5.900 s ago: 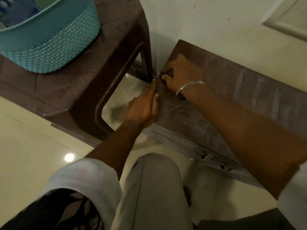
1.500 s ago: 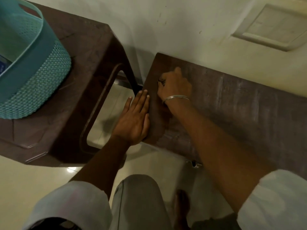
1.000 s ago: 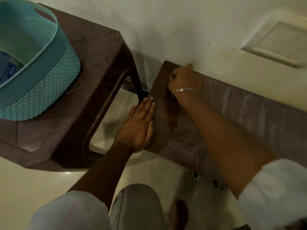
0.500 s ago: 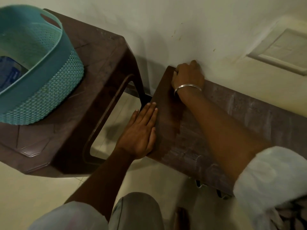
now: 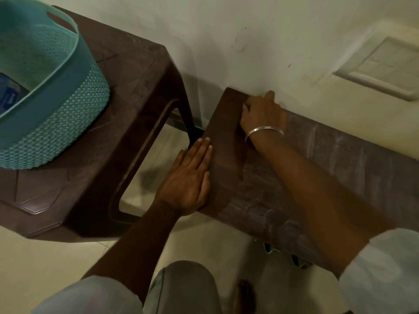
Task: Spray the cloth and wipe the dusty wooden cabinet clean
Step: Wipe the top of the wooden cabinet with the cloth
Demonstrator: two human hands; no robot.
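While the left hand (image 5: 190,177) presses flat on the left edge of the wooden cabinet (image 5: 317,159), the right hand (image 5: 263,114) curls round a cloth (image 5: 246,106). Little of it shows.

Basket (image 5: 56,123) on stool (image 5: 140,71) (cabinet (image 5: 351,150) alongside)

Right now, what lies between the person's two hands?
Only a bare, darker strip of the cabinet top separates the left hand from the right hand, seen in the head view.
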